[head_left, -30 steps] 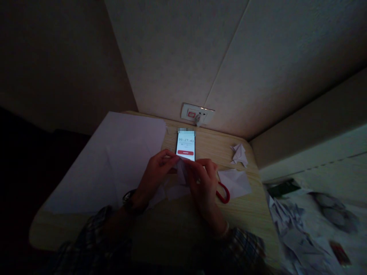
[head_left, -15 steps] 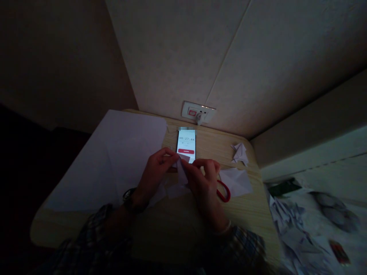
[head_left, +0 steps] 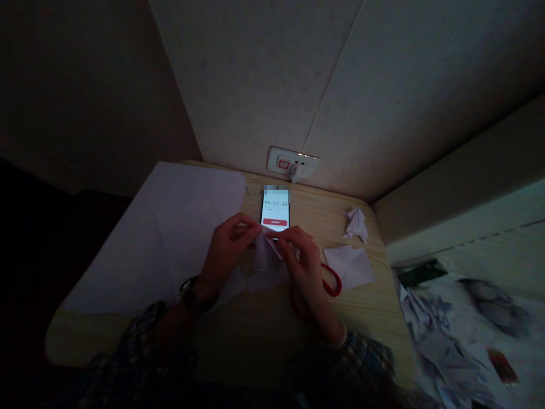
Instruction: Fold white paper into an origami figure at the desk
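Note:
Both hands pinch a small folded piece of white paper (head_left: 266, 258) held just above a dim wooden table (head_left: 366, 318). My left hand (head_left: 227, 244) grips its left side with fingers closed. On the right edge my right hand (head_left: 300, 264) is closed with fingertips pressed to the paper. A lit phone (head_left: 275, 211) showing a timer and a red button lies flat just beyond the fingertips. A watch sits on my left wrist.
A large white sheet (head_left: 170, 238) covers the table's left. Red-handled scissors (head_left: 331, 281) and a folded paper (head_left: 349, 266) lie to the right, a small paper figure (head_left: 355, 222) farther back. A wall socket (head_left: 292, 162) is behind the phone. Crumpled papers (head_left: 430, 335) lie off to the right.
Both hands have shifted slightly away from me toward the phone, and the paper between them has been turned and opened a little. The phone timer has counted up.

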### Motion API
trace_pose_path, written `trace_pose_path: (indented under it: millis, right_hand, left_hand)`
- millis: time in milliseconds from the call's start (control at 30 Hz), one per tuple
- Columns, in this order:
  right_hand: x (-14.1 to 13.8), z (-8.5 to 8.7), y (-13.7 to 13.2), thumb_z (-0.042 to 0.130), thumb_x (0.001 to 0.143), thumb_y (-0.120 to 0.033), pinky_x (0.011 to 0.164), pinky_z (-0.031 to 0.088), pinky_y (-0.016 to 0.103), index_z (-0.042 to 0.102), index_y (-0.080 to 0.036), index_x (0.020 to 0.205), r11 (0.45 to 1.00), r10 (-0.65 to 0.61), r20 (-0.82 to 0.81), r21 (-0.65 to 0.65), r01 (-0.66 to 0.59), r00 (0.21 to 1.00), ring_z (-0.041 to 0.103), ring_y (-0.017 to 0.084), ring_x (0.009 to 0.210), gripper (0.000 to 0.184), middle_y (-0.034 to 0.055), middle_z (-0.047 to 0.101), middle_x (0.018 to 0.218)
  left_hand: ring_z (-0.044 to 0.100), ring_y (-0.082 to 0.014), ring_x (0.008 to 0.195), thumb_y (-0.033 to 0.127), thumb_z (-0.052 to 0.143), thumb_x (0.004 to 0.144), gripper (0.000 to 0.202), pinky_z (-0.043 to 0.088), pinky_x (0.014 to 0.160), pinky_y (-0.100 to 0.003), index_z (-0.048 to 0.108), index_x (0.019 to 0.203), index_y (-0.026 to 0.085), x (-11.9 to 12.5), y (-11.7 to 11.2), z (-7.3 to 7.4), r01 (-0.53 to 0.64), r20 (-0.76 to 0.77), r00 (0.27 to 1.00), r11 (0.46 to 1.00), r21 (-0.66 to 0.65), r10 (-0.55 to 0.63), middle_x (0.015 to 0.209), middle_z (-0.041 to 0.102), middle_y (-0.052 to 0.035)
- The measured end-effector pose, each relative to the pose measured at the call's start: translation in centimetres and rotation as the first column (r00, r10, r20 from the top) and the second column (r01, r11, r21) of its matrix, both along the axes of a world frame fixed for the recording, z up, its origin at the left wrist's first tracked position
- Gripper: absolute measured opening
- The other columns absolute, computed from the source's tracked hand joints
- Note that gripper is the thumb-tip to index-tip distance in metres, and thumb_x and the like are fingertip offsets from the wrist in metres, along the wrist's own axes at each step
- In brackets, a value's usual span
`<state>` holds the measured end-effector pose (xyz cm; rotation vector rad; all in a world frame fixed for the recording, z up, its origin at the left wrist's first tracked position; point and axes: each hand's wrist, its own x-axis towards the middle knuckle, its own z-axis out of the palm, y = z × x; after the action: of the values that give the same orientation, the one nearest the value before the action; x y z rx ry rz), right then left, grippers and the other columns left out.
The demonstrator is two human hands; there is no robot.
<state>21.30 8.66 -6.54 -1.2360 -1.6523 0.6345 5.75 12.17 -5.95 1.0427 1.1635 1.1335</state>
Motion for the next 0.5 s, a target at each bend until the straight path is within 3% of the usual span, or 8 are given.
trace_pose_path:
  millis: [100,167,300,400,500]
  right_hand:
    - [0.0,-0.3,0.6,0.064,0.086,-0.02,0.072,0.044,0.031,0.068,-0.022,0.082,0.995,-0.037,-0.132,-0.093,0.025,0.991,0.063,0.017,0.074,0.006,-0.0004,0.071,0.079]
    - [0.0,-0.6,1.0,0.067,0.081,-0.021,0.069,0.045,0.029,0.065,-0.022,0.078,0.989,-0.031,-0.163,-0.144,0.007,0.986,0.062,0.016,0.068,0.004,-0.0009,0.07,0.075]
    - [-0.1,-1.0,1.2,0.069,0.078,-0.025,0.069,0.044,0.03,0.063,-0.021,0.076,0.976,-0.025,-0.149,-0.219,-0.009,0.989,0.06,0.016,0.065,0.008,-0.0017,0.068,0.07]
    - [-0.3,-1.4,1.2,0.075,0.072,-0.028,0.07,0.045,0.031,0.061,-0.022,0.084,0.962,-0.098,-0.16,-0.269,0.052,0.982,0.059,0.016,0.067,0.019,-0.0014,0.067,0.077]
    - [-0.4,-1.5,1.2,0.076,0.071,-0.031,0.07,0.046,0.031,0.061,-0.023,0.091,0.956,-0.123,-0.207,-0.289,0.059,0.971,0.06,0.017,0.07,0.027,-0.0014,0.067,0.08]
  left_hand:
    - [0.067,-0.0142,0.06,0.032,0.076,0.069,0.018,0.055,0.057,-0.022,0.064,0.071,0.02,0.0,-0.1,0.3,0.015,-0.061,0.998,0.999,0.05,-0.012,0.064,0.071,0.0025]
    - [0.067,-0.0146,0.065,0.032,0.075,0.07,0.016,0.054,0.058,-0.021,0.066,0.07,0.019,0.0,-0.2,0.6,0.009,-0.088,0.996,0.997,0.075,-0.002,0.069,0.072,0.0011]
    - [0.068,-0.0159,0.072,0.034,0.075,0.073,0.016,0.054,0.062,-0.022,0.072,0.076,0.018,0.0,-0.2,0.8,0.016,-0.104,0.995,0.995,0.096,-0.006,0.082,0.076,-0.0023]
    - [0.068,-0.0168,0.066,0.039,0.08,0.068,0.024,0.053,0.058,-0.024,0.072,0.075,0.018,0.0,0.0,0.5,0.039,-0.099,0.995,0.995,0.088,-0.03,0.076,0.075,-0.0022]
    - [0.07,-0.0201,0.072,0.043,0.084,0.063,0.03,0.056,0.066,-0.028,0.072,0.073,0.018,0.0,0.3,0.1,0.071,-0.079,0.995,0.993,0.091,-0.064,0.073,0.075,-0.0027]
